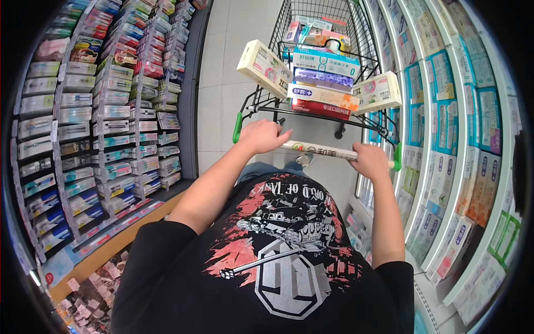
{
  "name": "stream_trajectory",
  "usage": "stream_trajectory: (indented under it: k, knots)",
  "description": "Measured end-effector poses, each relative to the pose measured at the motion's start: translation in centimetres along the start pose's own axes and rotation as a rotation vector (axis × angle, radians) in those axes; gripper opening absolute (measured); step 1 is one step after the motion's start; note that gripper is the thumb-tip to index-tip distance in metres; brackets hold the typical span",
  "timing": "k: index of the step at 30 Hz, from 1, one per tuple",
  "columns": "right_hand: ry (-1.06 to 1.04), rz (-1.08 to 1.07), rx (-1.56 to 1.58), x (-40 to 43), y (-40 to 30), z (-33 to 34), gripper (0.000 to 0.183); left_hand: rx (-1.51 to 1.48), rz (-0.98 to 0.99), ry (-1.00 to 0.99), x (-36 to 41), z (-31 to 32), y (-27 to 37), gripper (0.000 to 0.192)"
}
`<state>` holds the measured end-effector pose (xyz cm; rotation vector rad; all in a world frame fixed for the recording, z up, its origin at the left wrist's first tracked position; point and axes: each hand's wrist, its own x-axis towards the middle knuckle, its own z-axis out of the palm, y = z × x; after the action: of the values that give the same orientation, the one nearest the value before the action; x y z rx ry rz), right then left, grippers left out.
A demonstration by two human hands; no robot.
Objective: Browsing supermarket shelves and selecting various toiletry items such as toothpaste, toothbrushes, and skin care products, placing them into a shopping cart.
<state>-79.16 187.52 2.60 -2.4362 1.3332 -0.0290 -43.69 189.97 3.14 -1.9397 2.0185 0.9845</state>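
Note:
My left hand (265,135) is wrapped around the left part of a shopping cart's white handle bar (319,150), its thumb lying along the bar. Near the green right end cap, my right hand (369,160) grips the same bar, which bears writing. Just beyond the bar, toothpaste-type cartons are stacked at the near end of the wire cart: a blue one (325,62), a purple one (323,79), a cream-and-orange one (323,96) and a red one (320,109). A cream carton (265,69) leans out on the left, another cream carton (379,92) on the right.
More cartons (321,35) lie deeper in the wire basket (354,21). Racks of packaged toothbrushes (112,98) line the left side. White shelves (421,137) with boxed goods stand close on the right. Pale floor tiles (215,104) show left of the cart.

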Motion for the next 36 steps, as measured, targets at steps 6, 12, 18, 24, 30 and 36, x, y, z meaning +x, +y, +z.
stream_trajectory:
  k: [6,12,18,24,30,36]
  knots:
    - [-0.416,0.196,-0.149,1.5,-2.1,0.4,0.026,-0.013,0.045,0.067,-1.0,0.6,-2.6,0.057]
    - [-0.414,0.222,-0.189,1.5,-5.0,2.2,0.025,-0.011,0.160,0.310,-4.0,2.9,-5.8,0.051]
    - [-0.354,0.217,-0.213,1.3,-9.6,3.4,0.022,0.011,0.306,0.564,-6.9,4.7,-9.7,0.044]
    - [-0.334,0.200,-0.238,1.7,-14.4,5.7,0.022,0.045,0.294,0.553,-9.7,5.8,-14.7,0.044]
    - [-0.343,0.141,-0.280,2.8,-19.6,7.3,0.029,0.037,0.292,0.612,-12.5,5.5,-19.6,0.042]
    - [-0.346,0.117,-0.261,5.4,-25.6,8.4,0.029,0.094,0.257,0.675,-14.7,5.0,-25.4,0.040]
